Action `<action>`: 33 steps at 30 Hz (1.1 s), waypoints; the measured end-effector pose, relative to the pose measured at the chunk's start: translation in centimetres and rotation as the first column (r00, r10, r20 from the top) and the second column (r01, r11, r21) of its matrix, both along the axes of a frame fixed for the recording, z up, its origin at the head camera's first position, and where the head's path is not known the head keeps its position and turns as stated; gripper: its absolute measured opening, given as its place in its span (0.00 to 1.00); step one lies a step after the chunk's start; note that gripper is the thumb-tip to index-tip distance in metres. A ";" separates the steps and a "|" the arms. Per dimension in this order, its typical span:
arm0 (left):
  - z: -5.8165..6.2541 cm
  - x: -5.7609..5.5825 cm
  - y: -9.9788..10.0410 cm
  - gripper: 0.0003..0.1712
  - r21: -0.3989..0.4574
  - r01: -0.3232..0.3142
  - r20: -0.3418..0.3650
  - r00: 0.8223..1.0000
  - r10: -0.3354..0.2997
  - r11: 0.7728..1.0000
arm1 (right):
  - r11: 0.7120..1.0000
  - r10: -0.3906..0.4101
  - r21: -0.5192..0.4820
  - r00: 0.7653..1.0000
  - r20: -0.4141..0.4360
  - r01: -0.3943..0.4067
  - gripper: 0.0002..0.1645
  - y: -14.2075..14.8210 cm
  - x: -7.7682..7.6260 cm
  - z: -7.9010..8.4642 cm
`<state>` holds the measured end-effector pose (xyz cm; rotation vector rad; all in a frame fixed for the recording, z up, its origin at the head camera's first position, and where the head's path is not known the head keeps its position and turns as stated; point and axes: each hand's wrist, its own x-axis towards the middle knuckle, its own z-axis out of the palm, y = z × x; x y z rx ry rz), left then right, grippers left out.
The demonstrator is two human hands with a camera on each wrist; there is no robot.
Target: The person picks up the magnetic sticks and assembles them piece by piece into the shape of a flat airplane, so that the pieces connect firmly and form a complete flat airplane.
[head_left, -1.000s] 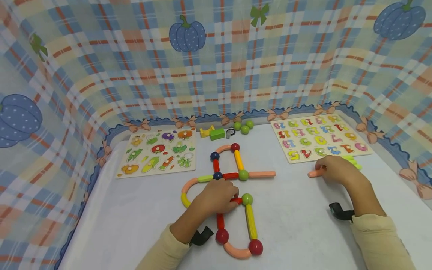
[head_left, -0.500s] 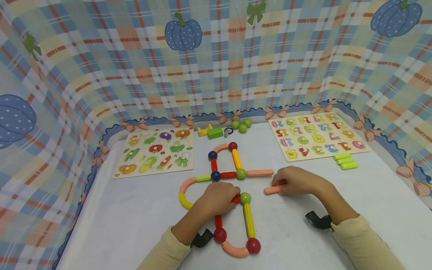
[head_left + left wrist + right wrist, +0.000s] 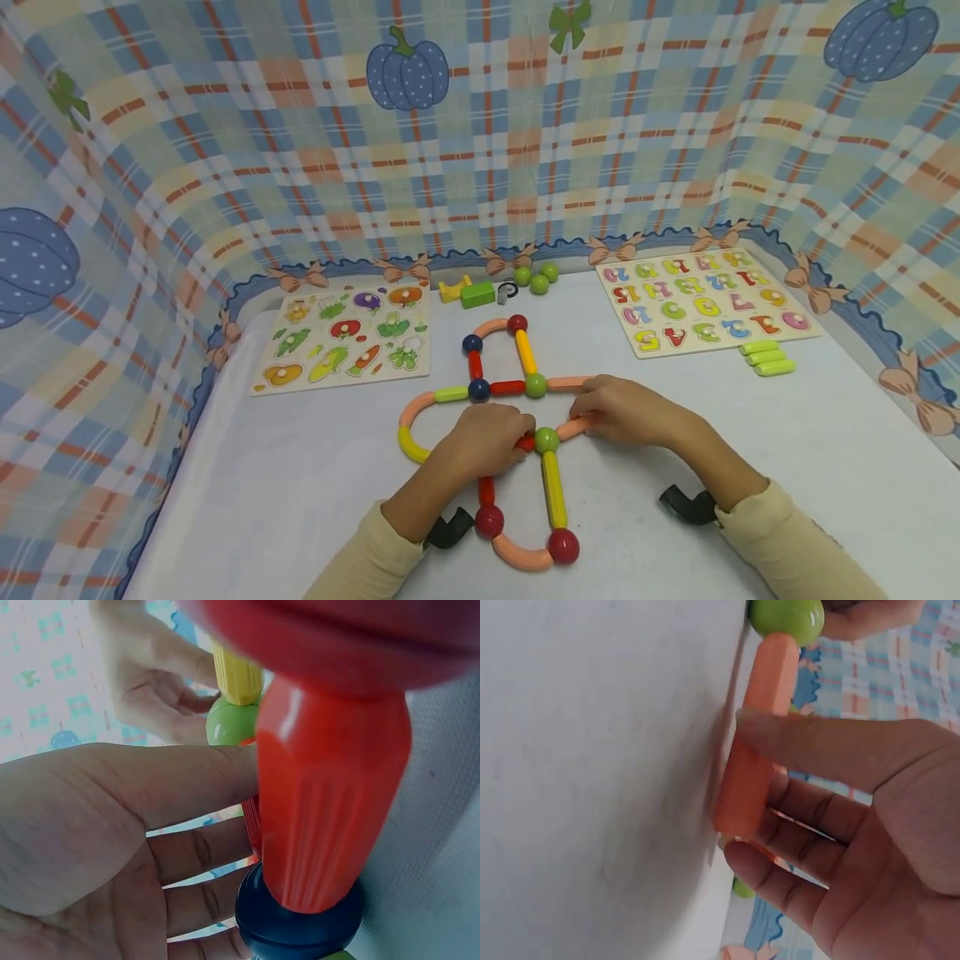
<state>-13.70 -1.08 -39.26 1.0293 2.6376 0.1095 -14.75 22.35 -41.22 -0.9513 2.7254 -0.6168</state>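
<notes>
My right hand [image 3: 626, 408] pinches a straight peach-coloured stick [image 3: 744, 787] between thumb and fingers. The stick's far end meets a green ball [image 3: 547, 439] in the flat ball-and-stick figure. On the other side of that ball, my left hand [image 3: 483, 437] holds a short red stick [image 3: 527, 443] by thumb and fingers. It covers part of the figure's middle; a dark blue ball [image 3: 300, 919] and an upright red stick [image 3: 330, 802] show close up in the left wrist view. From the green ball a yellow stick [image 3: 554, 490] runs down to a red ball [image 3: 563, 546].
Behind the hands, the figure's upper loop ends in another peach stick [image 3: 566, 383] beside the right fingers. A vegetable puzzle board [image 3: 348, 337] lies left, a number board [image 3: 705, 302] right. Several light green sticks [image 3: 768, 358], green balls [image 3: 538, 284] and a green block [image 3: 477, 295] lie farther back.
My right hand has carried the peach stick leftward from near the light green sticks to the green ball. The left hand has kept its hold; the head view shifted slightly.
</notes>
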 end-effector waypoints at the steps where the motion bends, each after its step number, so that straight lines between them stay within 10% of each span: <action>1: 0.0 0.0 0.0 0.17 0.002 -0.001 0.002 1.000 0.001 1.000 | 1.000 -0.008 -0.011 1.000 0.014 0.008 0.12 0.2 0.0 0.2; 27: 0.8 0.5 -0.1 0.17 0.083 0.046 -0.096 0.995 -0.038 0.996 | 0.949 -0.311 -0.081 0.945 -0.102 0.303 0.11 9.3 -2.5 1.4; 33: 1.0 -0.5 0.8 0.20 0.044 0.076 -0.128 0.989 -0.069 0.996 | 0.950 -0.308 -0.061 0.951 -0.039 0.305 0.12 9.4 -5.5 1.3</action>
